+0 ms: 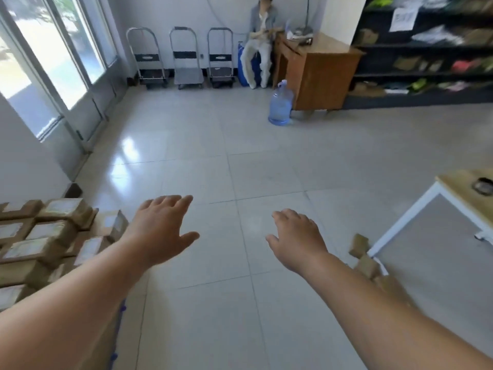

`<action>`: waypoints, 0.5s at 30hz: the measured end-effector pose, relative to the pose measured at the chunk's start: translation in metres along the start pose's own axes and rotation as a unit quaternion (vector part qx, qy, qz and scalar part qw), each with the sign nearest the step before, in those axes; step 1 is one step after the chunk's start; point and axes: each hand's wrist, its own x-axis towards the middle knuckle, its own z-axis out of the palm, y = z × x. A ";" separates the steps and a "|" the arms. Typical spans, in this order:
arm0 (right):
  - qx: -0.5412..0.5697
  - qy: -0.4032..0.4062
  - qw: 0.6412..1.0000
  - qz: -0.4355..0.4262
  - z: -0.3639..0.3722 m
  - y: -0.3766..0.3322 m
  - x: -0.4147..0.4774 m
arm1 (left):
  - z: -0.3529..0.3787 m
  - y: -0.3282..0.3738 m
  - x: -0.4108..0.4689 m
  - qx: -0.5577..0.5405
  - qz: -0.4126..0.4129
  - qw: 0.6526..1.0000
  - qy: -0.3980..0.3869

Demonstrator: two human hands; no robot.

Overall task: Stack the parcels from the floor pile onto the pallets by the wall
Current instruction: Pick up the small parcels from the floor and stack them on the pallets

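Here, the tiled floor point(240, 169) carries everything. Stacked parcels point(40, 236), labelled brown cardboard boxes, sit in rows at its left edge by the wall. Both hands hover empty: the left hand point(160, 231) spread wide, the right hand point(298, 239) relaxed. Loose parcels point(360, 245) lie by the white table leg point(400, 225), right of the right forearm, untouched. They look stiff and light, probably best gripped across opposite side faces.
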 end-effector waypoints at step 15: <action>0.054 0.016 0.953 0.298 0.008 0.248 0.007 | 0.027 0.244 0.223 0.009 0.292 0.956 -0.041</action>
